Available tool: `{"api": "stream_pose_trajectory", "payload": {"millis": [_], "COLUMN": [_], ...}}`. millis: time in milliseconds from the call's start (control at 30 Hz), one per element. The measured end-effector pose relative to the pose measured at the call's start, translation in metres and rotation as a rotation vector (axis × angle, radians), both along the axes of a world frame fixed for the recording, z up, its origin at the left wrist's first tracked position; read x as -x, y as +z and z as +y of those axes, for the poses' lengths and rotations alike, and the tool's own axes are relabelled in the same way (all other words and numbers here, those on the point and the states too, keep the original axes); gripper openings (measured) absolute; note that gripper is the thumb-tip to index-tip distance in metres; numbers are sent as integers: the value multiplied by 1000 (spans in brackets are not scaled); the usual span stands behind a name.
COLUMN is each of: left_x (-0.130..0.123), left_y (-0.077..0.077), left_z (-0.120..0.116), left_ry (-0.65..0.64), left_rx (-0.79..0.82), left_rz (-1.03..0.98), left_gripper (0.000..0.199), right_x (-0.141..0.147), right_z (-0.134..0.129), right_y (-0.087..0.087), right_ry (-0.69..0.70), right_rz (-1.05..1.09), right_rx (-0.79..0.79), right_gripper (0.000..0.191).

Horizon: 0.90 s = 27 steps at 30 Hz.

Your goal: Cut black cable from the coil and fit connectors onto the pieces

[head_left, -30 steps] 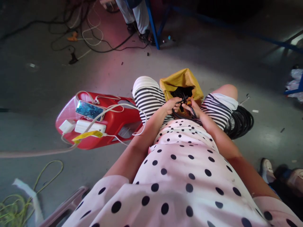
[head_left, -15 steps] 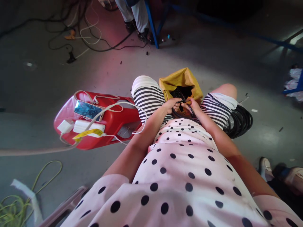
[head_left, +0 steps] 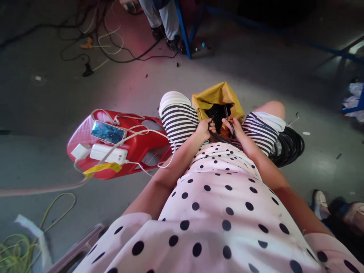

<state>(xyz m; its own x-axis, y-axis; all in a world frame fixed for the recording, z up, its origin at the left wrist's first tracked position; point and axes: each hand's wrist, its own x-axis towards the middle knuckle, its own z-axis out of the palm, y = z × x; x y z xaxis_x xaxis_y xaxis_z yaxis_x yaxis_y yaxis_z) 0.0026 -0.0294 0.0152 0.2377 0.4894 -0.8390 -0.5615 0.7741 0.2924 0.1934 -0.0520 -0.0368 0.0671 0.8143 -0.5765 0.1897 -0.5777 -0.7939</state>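
so rn I've got the yellow bag [head_left: 220, 93] sitting btw my knees, mouth open toward me, w/ a tangle of dark stuff [head_left: 214, 113] inside. prob parked there bc my legs fence it in & neither hand has to hold it up. the striped shorts [head_left: 178, 118] are right up against its left side, afaict.

L hand [head_left: 203, 129] is at the near left edge of the bag, fingers curled tight round a black cable [head_left: 219, 138] that runs across my lap on the near side of the bag. guessing I hold it low & close so the loose length doesn't flop about. R hand [head_left: 236, 127] is at the near right edge, gripping what looks like scissors [head_left: 233, 131], dark handle in my fingers & the tip pointing over the bag's mouth, away from me, which seems the safe way round tbh. can't tell if the blades are apart.

coil of black cable [head_left: 294, 146] is right of the bag, by my thigh, prob for easy reach. left of the bag, red stool [head_left: 139, 142] works as a side table: phone [head_left: 108, 132] & a white power bank [head_left: 107, 153] on top, off the floor.
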Motion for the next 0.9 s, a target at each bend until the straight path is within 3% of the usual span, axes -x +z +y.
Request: {"api": "stream_pose_trajectory", "payload": {"millis": [300,433,700,900], "left_x": [12,14,5,1], "left_y": [7,2,-11,-12], "left_z": [-9,-12,-7,-11], "left_ry": [-87,-83,-117,-207], "left_rx": [-106,-156,-189,-239], "left_rz": [74,80,108,149], "left_gripper": [20,21,24,31], "right_x": [9,14,9,3], "right_z": [2,2,-7,-13], "right_y": [7,7,16,7], "right_ry": [47,93,188,222], "right_rz": [-16,-35,-106,-144], "right_rx": [-32,-6,75,19], "right_gripper": [76,79,66,68]}}
